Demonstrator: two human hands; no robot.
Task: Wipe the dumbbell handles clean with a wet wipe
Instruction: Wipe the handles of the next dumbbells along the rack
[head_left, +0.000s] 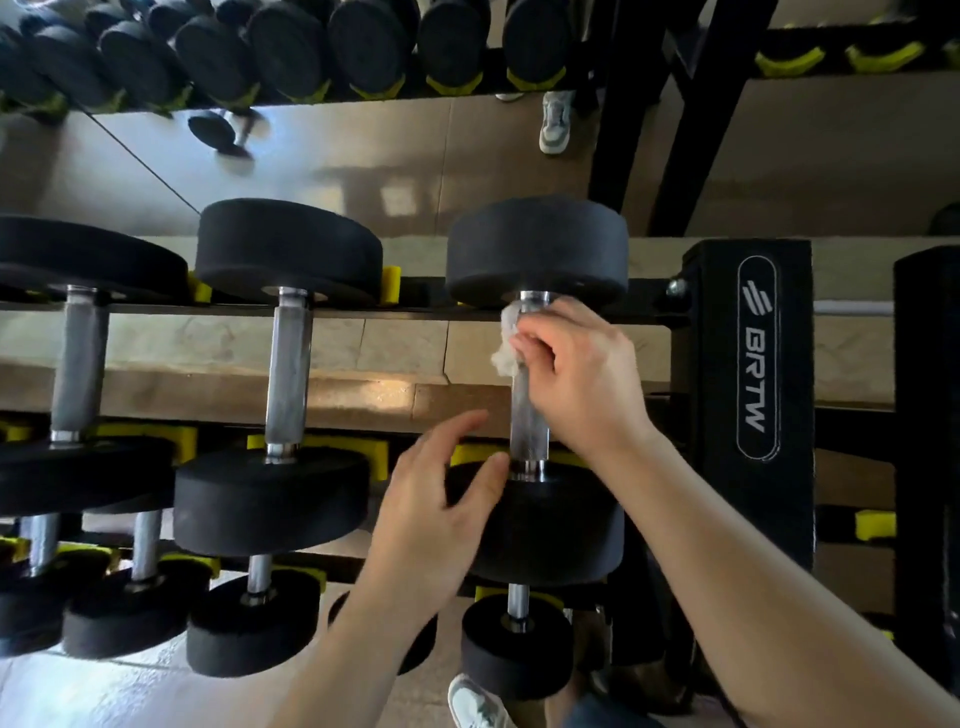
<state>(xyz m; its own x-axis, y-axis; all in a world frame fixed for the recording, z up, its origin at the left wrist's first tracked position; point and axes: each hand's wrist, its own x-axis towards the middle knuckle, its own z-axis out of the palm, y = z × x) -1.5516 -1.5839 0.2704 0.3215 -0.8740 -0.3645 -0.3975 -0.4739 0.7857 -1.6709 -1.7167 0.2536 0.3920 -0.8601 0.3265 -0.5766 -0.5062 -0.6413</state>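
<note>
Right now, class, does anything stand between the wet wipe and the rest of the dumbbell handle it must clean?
Nothing visible does. The right hand holds the wet wipe against the far end of the dumbbell handle; bare steel runs to the near weight head. The left hand is left of the handle, not across it.

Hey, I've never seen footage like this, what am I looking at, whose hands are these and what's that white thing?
No machine here: the single picture comes from a camera worn on a person's head, looking down at their bare hands. A black rack holds dumbbells in yellow cradles. The right hand grips a white wet wipe around the far end of the rightmost dumbbell's steel handle. The left hand, fingers relaxed, is beside that dumbbell's near weight; contact is unclear.
</note>
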